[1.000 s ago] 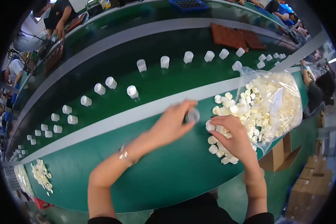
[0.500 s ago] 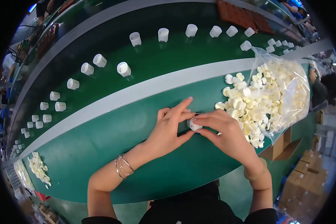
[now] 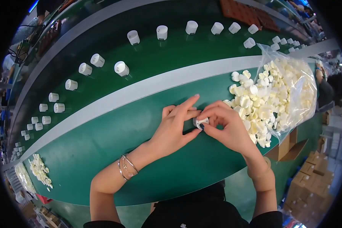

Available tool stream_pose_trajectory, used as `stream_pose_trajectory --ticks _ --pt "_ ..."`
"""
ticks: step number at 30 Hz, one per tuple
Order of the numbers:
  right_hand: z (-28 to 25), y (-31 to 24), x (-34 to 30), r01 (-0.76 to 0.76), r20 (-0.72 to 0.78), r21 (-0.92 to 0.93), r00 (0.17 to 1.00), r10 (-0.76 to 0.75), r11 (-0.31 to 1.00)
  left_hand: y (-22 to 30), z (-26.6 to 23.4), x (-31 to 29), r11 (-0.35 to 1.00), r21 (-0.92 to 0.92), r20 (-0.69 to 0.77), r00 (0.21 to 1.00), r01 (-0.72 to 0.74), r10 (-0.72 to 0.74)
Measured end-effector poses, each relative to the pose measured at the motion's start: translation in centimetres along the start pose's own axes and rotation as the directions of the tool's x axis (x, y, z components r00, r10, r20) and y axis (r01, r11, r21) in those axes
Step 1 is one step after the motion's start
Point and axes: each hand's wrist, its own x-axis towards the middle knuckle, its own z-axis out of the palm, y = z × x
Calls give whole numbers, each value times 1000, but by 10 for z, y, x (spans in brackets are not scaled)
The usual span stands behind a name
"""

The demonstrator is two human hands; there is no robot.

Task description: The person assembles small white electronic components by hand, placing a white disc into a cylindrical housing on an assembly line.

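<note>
Between my two hands, just over the green work surface, is a small white cylindrical cup (image 3: 201, 122) with its end facing up. My left hand (image 3: 175, 123) pinches its left side between thumb and fingers, the index finger stretched out past it. My right hand (image 3: 228, 127) closes on the cup from the other side, its thumb at the rim and its fingers curled. Whether the right fingers also hold a small piece is hidden. Nearest to my right hand lies a pile of cream-white, rounded small pieces (image 3: 254, 108), spilling from a clear plastic bag (image 3: 306, 91).
Beyond a grey rail (image 3: 159, 84), several similar white cups (image 3: 121, 68) stand spaced along a dark green belt (image 3: 186, 51). A smaller heap of pale pieces (image 3: 40, 169) lies at the far left. An open cardboard box (image 3: 288, 148) sits below the bag on the right.
The cups on the belt have shifted slightly left. My right fingers have curled more and the thumb now presses at the cup's rim, with more of its top showing.
</note>
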Motion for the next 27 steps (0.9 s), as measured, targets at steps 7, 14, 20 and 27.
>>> stream_pose_trajectory --ticks 7,14,20,27 --pt "1 -6 17 -133 49 -16 990 133 991 -5 3 0 1000 -13 -16 1000 -18 18" --pt "-2 -6 24 -204 96 -4 974 203 979 -7 6 0 1000 -24 8 1000 11 -11" --pt "3 0 24 -138 93 -68 985 144 988 -9 3 -2 999 -33 2 1000 16 -16" --pt "-9 14 21 -119 187 18 976 113 993 -2 3 5 997 65 21 999 -47 45"
